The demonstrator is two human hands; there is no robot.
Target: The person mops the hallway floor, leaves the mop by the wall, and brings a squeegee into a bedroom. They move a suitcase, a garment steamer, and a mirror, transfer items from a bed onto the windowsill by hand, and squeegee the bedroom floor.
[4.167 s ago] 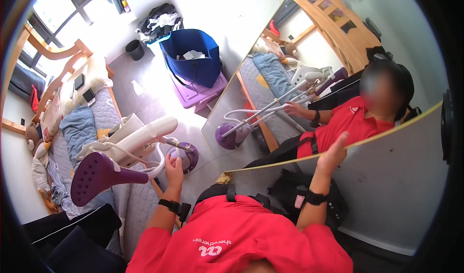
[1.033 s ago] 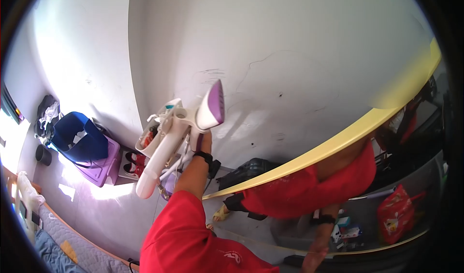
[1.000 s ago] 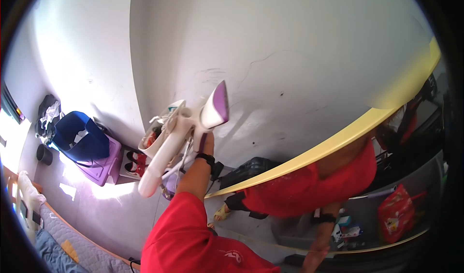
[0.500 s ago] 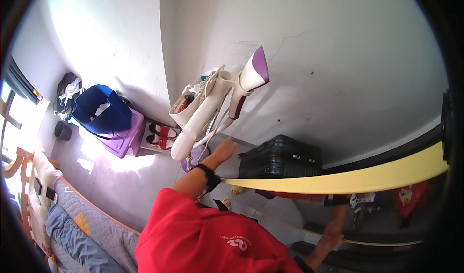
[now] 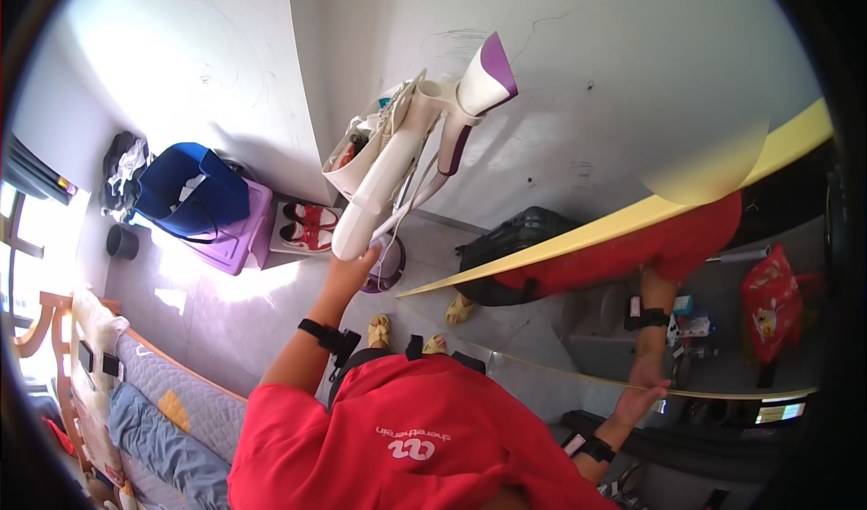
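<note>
My left hand [image 5: 355,268] is at the lower end of the white pole [image 5: 379,185] of a garment steamer, closed around it; some fingers are hidden behind the pole. The steamer's white and purple head [image 5: 488,74] rests at the top, and its purple base [image 5: 386,264] stands on the floor. A white caddy [image 5: 348,174] with small items hangs beside the pole. At lower right, my right hand [image 5: 637,403] grips the thin edge of a yellow-framed mirror [image 5: 578,239]. My red sleeve and forearm are reflected in its glass.
A black suitcase [image 5: 519,230] stands against the wall behind the mirror. Left of the steamer are red and white shoes [image 5: 309,227], a purple storage box [image 5: 237,239] and a blue bag [image 5: 194,189]. A bed [image 5: 185,365] borders the lower left.
My left hand has gone from open beside the steamer to closed on its pole. The yellow mirror frame now slants more steeply, and the whole view has shifted.
</note>
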